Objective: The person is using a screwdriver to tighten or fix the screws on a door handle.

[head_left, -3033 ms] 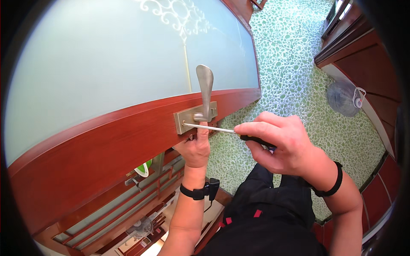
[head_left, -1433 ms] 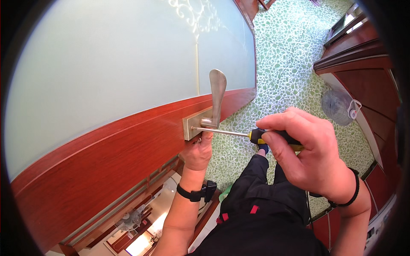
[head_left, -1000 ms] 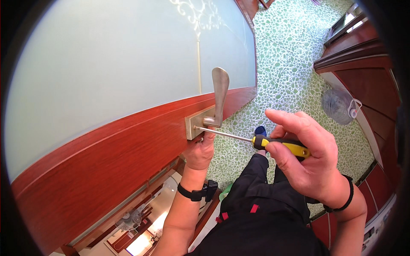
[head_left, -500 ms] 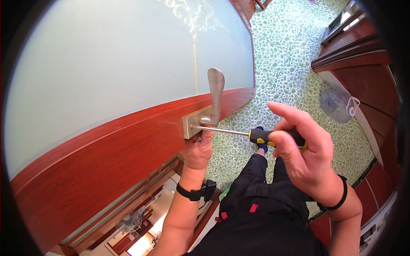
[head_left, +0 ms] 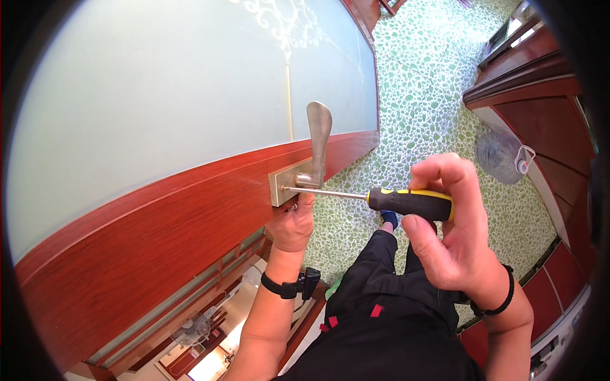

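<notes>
A metal lever door handle (head_left: 319, 136) stands out from its rectangular plate (head_left: 277, 189) on a red-brown door (head_left: 159, 235). The tip of a screwdriver (head_left: 410, 203) with a black and yellow grip meets a screw at the plate's near end. My right hand (head_left: 454, 235) is curled about the grip, index finger bent over its top; the thumb is held just off its underside. Beside the plate, my left hand (head_left: 293, 225) is closed against the handle's base, a fingertip right below the screwdriver's shaft. Some of its fingers are hidden.
The door has a large pale frosted panel (head_left: 159, 95). Green pebble-patterned floor (head_left: 419, 95) spreads beyond. A clear plastic water jug (head_left: 499, 157) stands by the dark red cabinets (head_left: 540, 133) on the right. A fan (head_left: 194, 330) shows below the door at the lower left.
My right thumb has come off the screwdriver's grip and moved down, while the index finger has bent down onto its top. The grip has turned. My left hand stays at the plate.
</notes>
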{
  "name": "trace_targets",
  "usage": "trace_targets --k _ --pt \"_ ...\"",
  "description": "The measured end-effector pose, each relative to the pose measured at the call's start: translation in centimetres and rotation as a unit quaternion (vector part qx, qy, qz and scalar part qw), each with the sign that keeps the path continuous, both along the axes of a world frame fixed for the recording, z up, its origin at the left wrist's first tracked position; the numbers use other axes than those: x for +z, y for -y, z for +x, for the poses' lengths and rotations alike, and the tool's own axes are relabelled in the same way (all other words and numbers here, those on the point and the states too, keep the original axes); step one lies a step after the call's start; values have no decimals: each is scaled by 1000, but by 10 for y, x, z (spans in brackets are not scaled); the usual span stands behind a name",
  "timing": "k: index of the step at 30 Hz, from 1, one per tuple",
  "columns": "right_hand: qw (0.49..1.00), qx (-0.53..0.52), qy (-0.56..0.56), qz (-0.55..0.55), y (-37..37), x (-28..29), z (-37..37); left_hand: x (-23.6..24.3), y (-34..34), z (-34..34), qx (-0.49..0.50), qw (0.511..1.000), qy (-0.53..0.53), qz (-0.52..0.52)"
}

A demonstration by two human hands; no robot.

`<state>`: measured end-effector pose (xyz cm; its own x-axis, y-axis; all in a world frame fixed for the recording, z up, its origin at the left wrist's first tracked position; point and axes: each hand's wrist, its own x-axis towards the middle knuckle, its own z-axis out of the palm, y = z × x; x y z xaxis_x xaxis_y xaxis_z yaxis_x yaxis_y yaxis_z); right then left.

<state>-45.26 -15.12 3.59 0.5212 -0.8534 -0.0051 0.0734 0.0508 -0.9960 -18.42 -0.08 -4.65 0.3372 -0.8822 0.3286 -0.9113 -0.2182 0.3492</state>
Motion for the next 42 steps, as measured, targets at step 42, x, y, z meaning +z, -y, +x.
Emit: trace_targets --k 42 --pt "978 168 -125 -22 19 13 15 -4 -15 8 5 997 3 77"
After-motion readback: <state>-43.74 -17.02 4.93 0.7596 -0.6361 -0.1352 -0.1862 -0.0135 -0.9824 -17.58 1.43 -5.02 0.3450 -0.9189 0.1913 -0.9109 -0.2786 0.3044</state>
